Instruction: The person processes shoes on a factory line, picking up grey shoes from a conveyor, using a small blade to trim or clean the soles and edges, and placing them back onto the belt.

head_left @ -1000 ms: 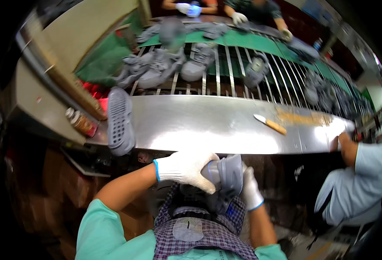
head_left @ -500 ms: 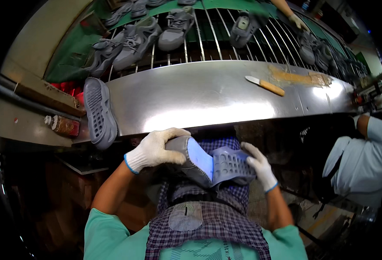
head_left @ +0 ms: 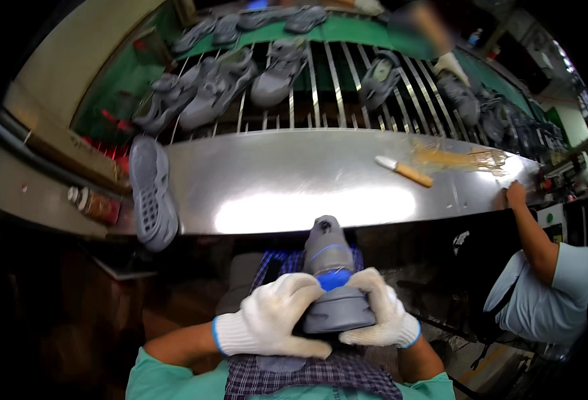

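A grey shoe (head_left: 338,311) stands over my lap, its thick ridged end facing me and its narrower part pointing away toward the bench. Blue material (head_left: 335,279) shows in the middle of it. White knit gloves with blue cuffs cover both my hands. My left hand (head_left: 277,313) is closed on the shoe's left side, the thumb low near its base. From the right, my right hand (head_left: 382,310) wraps the same end, with fingers along the side. The underside of the shoe is hidden, so I cannot tell how sole and upper meet there.
A loose grey sole (head_left: 153,200) leans at the left end of the metal bench (head_left: 274,180). On the bench lies a wooden-handled knife (head_left: 406,172). Grey shoes (head_left: 217,90) rest on the metal bars behind. A co-worker's arm (head_left: 537,230) reaches in from the right; a bottle (head_left: 94,203) sits left.
The sole and upper, held spread apart before, are now together and turned lengthwise away from me. Both my hands have come closer to each other. The co-worker's arm now reaches the bench.
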Available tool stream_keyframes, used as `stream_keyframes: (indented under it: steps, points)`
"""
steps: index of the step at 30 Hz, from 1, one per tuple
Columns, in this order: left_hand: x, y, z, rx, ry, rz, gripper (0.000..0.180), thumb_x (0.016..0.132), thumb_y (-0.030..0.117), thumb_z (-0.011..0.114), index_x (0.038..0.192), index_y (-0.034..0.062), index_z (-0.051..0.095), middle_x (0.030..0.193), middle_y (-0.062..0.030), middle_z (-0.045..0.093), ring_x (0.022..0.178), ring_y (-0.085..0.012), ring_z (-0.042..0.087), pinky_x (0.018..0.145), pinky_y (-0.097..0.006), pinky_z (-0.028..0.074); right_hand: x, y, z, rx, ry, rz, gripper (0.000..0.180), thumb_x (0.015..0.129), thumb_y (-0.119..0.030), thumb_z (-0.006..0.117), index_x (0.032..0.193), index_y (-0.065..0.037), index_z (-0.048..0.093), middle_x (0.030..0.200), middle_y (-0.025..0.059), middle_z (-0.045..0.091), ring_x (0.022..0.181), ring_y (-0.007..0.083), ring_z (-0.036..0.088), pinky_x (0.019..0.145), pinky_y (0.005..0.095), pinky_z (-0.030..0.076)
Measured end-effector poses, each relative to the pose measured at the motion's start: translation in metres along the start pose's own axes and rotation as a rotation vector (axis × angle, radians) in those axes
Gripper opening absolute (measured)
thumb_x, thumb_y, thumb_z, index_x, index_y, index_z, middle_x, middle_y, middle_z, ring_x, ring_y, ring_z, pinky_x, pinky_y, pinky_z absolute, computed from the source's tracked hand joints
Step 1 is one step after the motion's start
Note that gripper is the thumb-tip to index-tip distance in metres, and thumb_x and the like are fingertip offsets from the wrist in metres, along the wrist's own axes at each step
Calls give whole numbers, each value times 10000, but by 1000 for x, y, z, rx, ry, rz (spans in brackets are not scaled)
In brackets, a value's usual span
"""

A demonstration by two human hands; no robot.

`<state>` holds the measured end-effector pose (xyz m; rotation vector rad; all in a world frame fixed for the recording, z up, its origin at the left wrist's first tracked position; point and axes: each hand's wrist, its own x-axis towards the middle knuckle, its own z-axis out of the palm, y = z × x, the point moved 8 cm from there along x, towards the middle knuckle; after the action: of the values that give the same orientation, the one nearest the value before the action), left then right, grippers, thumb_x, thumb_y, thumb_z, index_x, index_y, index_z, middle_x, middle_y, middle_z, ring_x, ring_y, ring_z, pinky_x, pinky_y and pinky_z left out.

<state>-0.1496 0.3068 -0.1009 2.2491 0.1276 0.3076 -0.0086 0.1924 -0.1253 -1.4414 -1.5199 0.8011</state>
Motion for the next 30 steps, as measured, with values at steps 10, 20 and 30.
stream_keyframes:
  steps: [10,20,30]
  points:
    - [-13,-32,12,-211,432,-33,779,651,362,1015,1233,9,636,1062,-149,644,906,-275,682,691,-392,554,31,9,-8,36,40,57,909,585,-461,1064,1235,-28,599,1125,151,648,981,280,632,829,419,529]
    - [-5,-69,12,-382,334,-103,838,607,406,1049,1167,-15,589,976,-110,604,804,-234,642,603,-325,503,42,36,-1,128,70,129,886,582,-457,1069,1201,-40,591,1098,121,650,982,266,599,814,407,520]
    - [-56,-123,74,-454,29,-542,852,655,345,1037,1247,27,513,1026,-120,684,880,-213,680,750,-320,584,27,72,2,-349,-280,525,1080,639,-606,997,1420,-16,540,1132,161,661,1063,309,656,877,459,579]
